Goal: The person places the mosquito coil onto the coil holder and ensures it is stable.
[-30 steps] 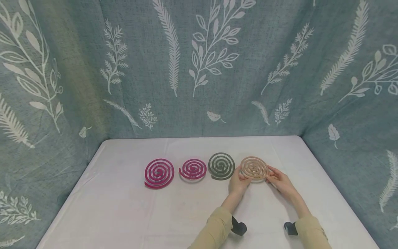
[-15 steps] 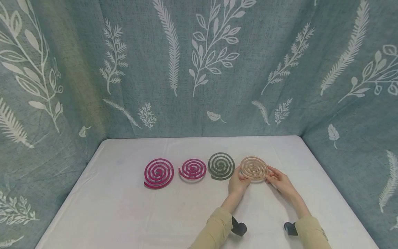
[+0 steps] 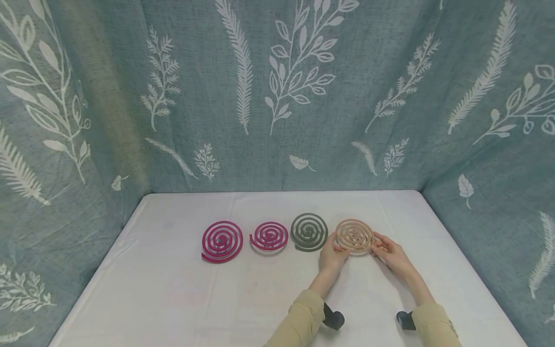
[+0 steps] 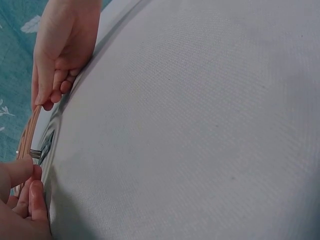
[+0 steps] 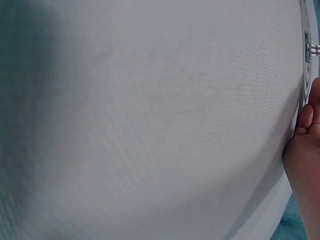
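A beige mosquito coil is at the right end of a row of coils, held flat by both hands. My left hand holds its left rim, thumb toward the near side. The fingers of my right hand pinch its right rim. In the left wrist view the beige coil shows edge-on, with a small metal stand under it, close over the white cloth. The right wrist view catches only part of my right hand and the metal piece. A green mosquito coil lies just left of my left hand.
Further left are a magenta coil, which appears slightly raised, and another magenta coil. A white cloth covers the table. Patterned teal curtains hang along the back and both sides.
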The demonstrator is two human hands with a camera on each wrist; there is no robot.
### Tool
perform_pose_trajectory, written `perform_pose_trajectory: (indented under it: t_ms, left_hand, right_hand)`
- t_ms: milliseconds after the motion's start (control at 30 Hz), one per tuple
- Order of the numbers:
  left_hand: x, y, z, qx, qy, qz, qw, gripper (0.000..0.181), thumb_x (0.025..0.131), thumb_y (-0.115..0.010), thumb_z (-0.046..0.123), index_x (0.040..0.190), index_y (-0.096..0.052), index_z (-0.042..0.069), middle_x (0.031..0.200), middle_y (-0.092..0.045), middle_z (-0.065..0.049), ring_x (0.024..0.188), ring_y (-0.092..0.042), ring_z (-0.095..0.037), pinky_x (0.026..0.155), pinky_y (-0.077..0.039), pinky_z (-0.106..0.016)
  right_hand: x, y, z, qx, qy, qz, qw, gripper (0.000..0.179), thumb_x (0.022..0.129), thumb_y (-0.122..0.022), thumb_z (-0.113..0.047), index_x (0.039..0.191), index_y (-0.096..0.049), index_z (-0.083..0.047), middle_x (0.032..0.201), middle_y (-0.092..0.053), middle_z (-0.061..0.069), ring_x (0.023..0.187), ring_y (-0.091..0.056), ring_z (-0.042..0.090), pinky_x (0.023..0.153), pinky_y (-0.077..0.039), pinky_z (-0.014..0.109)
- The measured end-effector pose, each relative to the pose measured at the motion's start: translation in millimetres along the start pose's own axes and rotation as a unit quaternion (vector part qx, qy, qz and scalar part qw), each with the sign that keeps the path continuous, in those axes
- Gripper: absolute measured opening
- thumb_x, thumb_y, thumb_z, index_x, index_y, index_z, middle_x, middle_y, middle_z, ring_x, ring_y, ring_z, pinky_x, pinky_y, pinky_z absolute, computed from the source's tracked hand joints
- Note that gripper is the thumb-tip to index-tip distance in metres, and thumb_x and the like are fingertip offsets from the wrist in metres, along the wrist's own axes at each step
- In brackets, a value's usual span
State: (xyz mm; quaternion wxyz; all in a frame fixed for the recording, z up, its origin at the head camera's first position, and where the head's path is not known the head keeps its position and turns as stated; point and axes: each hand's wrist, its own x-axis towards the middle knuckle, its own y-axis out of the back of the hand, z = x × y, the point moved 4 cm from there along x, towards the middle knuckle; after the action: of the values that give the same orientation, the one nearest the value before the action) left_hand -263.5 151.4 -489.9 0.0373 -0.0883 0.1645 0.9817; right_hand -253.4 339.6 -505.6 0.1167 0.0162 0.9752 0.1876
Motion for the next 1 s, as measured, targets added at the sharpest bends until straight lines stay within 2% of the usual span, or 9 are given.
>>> perform_pose_trajectory:
  t_ms: [633,833,1000]
  left_hand:
    - [2.1,-1.5,-3.8,-0.003,0.001,0.001,1.0000,0.063,0.078,-0.072,0.007,0.137,-0.048,0.011,0.077,-0.058,-0.001,0.063,-0.048,-0.004,0.056,-0.039,-0.015]
    - [2.3,-2.0,-4.2,0.001,0.006,0.004,1.0000,0.064,0.078,-0.072,0.007,0.137,-0.049,0.012,0.075,-0.058,0.001,0.063,-0.048,-0.004,0.055,-0.039,-0.015]
    - [2.8,-2.3,-3.8,-0.001,0.001,0.006,1.0000,0.063,0.077,-0.072,0.006,0.136,-0.049,0.011,0.076,-0.059,-0.002,0.063,-0.048,-0.004,0.055,-0.039,-0.015]
  right_hand:
    - [0.7,-0.1,0.6,-0.006,-0.003,-0.002,1.0000,0.057,0.097,-0.049,-0.008,0.146,-0.024,0.005,0.098,-0.056,-0.001,0.078,-0.057,-0.004,0.075,-0.049,0.012]
    - [0.2,-0.2,0.2,-0.020,0.003,0.000,0.9998,0.057,0.097,-0.050,-0.009,0.146,-0.025,0.006,0.098,-0.057,0.001,0.078,-0.058,-0.004,0.075,-0.049,0.011]
    - [-0.9,-1.1,-1.0,-0.010,0.015,-0.003,0.9998,0.057,0.097,-0.051,-0.008,0.145,-0.025,0.008,0.097,-0.058,0.001,0.077,-0.057,-0.004,0.074,-0.049,0.011]
